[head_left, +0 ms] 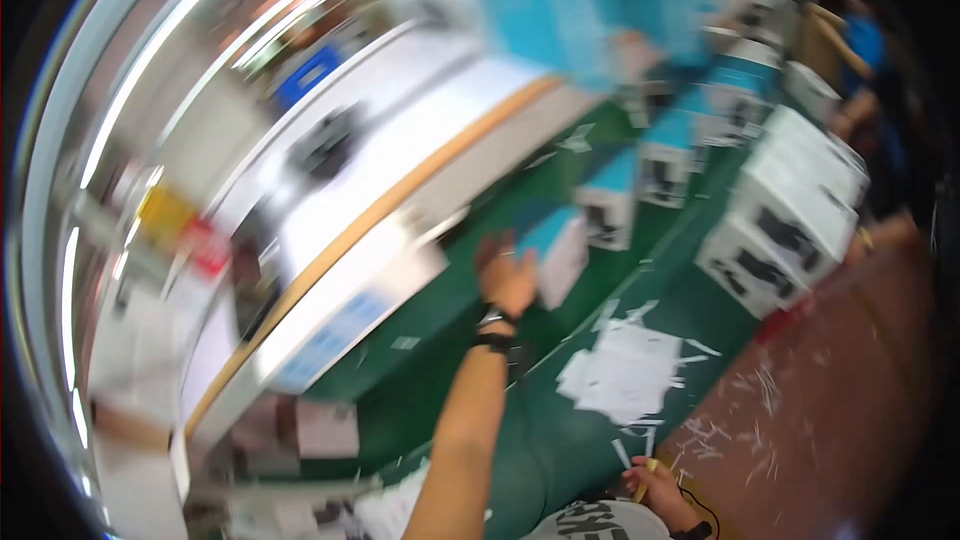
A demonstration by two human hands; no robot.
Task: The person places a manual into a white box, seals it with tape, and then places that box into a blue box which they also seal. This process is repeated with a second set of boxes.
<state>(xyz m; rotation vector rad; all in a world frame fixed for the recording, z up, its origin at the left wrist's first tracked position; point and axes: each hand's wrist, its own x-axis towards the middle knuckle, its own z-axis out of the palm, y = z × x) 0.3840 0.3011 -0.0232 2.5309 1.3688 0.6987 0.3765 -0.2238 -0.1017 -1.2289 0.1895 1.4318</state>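
Observation:
My left hand (508,275) reaches across the green surface to a small blue-and-white carton (563,265). The fingers are against its left end, partly hidden and smeared by motion. Low in the view, close to my body, my right hand (657,492) is closed around a thin yellow-handled tool (645,480), its exact kind unclear. White paper strips (622,452) lie just beyond that hand. A pile of white paper sheets and strips (625,370) rests on the green surface (520,410) between my two hands.
More blue-and-white cartons (610,205) stand in a row beyond. Stacked larger white boxes (785,225) are at the right. A white shelf with an orange edge (400,195) runs along the left. Paper scraps litter the brown floor (800,390). Another person's arm (885,240) is at far right.

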